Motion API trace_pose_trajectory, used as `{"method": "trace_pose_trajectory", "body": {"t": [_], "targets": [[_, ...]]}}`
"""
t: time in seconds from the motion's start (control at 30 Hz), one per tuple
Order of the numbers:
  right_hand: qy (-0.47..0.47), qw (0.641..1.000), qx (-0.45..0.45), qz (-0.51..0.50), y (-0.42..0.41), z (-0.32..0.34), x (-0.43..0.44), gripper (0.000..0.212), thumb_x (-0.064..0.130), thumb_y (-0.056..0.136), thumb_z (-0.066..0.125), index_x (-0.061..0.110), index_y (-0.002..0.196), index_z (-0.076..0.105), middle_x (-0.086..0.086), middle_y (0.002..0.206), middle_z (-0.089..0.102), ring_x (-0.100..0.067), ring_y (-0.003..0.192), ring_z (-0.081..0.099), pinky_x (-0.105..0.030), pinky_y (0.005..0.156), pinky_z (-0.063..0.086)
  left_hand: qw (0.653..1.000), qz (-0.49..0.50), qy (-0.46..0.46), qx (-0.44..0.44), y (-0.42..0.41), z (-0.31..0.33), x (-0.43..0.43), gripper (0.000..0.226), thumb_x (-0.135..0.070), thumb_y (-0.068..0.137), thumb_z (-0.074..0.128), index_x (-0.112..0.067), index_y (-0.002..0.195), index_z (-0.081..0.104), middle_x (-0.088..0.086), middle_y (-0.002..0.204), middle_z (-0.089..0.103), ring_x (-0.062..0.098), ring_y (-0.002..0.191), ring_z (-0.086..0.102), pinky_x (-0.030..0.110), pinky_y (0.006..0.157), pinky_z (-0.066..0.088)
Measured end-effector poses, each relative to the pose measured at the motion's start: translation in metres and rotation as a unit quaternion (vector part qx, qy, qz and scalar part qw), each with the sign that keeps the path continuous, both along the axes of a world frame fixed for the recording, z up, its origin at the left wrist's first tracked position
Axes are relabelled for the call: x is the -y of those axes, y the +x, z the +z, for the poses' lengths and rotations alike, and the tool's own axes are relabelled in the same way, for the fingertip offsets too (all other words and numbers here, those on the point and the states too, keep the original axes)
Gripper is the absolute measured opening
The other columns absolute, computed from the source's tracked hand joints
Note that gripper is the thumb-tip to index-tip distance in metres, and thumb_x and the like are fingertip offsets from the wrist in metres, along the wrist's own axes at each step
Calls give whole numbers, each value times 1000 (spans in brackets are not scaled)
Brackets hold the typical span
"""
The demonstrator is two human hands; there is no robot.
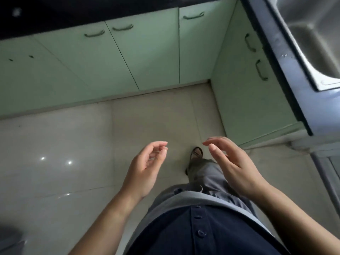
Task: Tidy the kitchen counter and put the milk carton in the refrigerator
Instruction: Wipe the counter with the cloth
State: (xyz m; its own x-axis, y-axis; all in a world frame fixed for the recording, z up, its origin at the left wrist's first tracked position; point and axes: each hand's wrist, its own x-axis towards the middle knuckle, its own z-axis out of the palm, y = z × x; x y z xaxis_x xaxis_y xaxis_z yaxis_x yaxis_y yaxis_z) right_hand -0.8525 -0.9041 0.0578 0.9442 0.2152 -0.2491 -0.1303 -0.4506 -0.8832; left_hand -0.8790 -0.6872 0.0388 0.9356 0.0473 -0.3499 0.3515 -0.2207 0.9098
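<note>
My left hand (147, 166) hovers at waist height over the floor, palm turned inward, fingers loosely curled and apart, holding nothing. My right hand (231, 162) is level with it on the right, palm facing left, fingers spread, also empty. The two hands are a short gap apart and do not touch. No milk carton and no refrigerator show in the head view. A dark counter top (55, 13) runs along the top left, with only a blurred pale spot on it.
Pale green cabinet doors (147, 52) with curved handles form a corner ahead and to the right. A steel sink (312, 39) is set in the right-hand counter. Glossy beige floor tiles (73, 144) lie below. A sandalled foot (197, 152) steps forward. A grey object sits at the bottom left.
</note>
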Motion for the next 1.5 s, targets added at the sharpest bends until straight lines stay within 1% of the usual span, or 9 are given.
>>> {"method": "trace_pose_trajectory", "body": {"t": [0.37, 0.5, 0.67, 0.87, 1.0, 1.17, 1.27, 1.4, 1.5], "targets": [[-9, 992, 60, 107, 265, 7, -50, 38, 46, 92, 41, 18, 106, 62, 11, 107, 60, 5, 98, 54, -2, 78, 38, 995, 80, 26, 49, 232, 12, -47, 25, -54, 78, 50, -41, 96, 62, -13, 101, 68, 7, 99, 63, 20, 89, 46], [-12, 992, 62, 110, 346, 12, -65, 37, 49, 86, 40, 24, 101, 61, 14, 106, 60, 5, 97, 54, -4, 76, 40, 993, 94, 24, 71, 309, 20, -58, 29, -56, 76, 48, -40, 97, 62, -8, 102, 67, 10, 98, 63, 20, 88, 47], [-20, 992, 47, 118, 416, 6, -83, 39, 51, 84, 40, 25, 103, 62, 16, 107, 59, 1, 98, 56, -14, 80, 46, 993, 102, 24, 54, 381, 12, -74, 29, -53, 77, 49, -37, 97, 62, -7, 102, 67, 9, 97, 63, 16, 85, 46], [-49, 996, 54, 60, 516, -8, -95, 42, 52, 83, 40, 23, 103, 62, 12, 105, 60, 7, 97, 53, -4, 74, 40, 999, 29, 32, 30, 500, -10, -95, 24, -48, 84, 49, -39, 103, 59, -10, 108, 65, 1, 100, 60, 14, 86, 46], [-50, 998, 50, 5, 591, -9, -105, 42, 49, 82, 43, 20, 104, 63, 8, 108, 60, 7, 97, 54, -3, 71, 41, 995, -54, 82, 17, 587, -13, -110, 20, -33, 93, 50, -28, 110, 59, -14, 107, 61, -6, 97, 54, 9, 83, 42], [-99, 992, 81, -20, 682, -24, -111, 34, 43, 87, 48, 16, 101, 62, 1, 103, 59, -14, 94, 59, -32, 83, 50, 963, -113, 232, 75, 690, -33, -124, 19, -32, 88, 55, -21, 101, 63, -7, 100, 62, 8, 96, 57, 27, 84, 47], [-176, 979, 99, -31, 732, -36, -101, 30, 33, 90, 53, 11, 107, 61, -6, 108, 57, -22, 98, 56, -26, 81, 40, 928, -138, 327, 116, 742, -45, -127, 27, -37, 83, 52, -19, 101, 63, -1, 102, 62, 19, 95, 59, 35, 80, 49], [-265, 958, 99, -52, 792, -52, -87, 37, 34, 89, 55, 11, 118, 58, -13, 127, 50, -36, 114, 46, -37, 93, 37, 873, -199, 430, 117, 785, -61, -121, 36, -36, 85, 55, -18, 115, 58, 4, 122, 56, 26, 111, 53, 39, 86, 47], [-308, 948, 62, -52, 823, -67, -80, 46, 41, 88, 52, 16, 126, 50, -11, 138, 38, -37, 125, 33, -46, 100, 33, 842, -229, 481, 88, 795, -71, -114, 49, -39, 85, 53, -21, 131, 48, 5, 140, 44, 27, 126, 41, 43, 97, 41]]}}
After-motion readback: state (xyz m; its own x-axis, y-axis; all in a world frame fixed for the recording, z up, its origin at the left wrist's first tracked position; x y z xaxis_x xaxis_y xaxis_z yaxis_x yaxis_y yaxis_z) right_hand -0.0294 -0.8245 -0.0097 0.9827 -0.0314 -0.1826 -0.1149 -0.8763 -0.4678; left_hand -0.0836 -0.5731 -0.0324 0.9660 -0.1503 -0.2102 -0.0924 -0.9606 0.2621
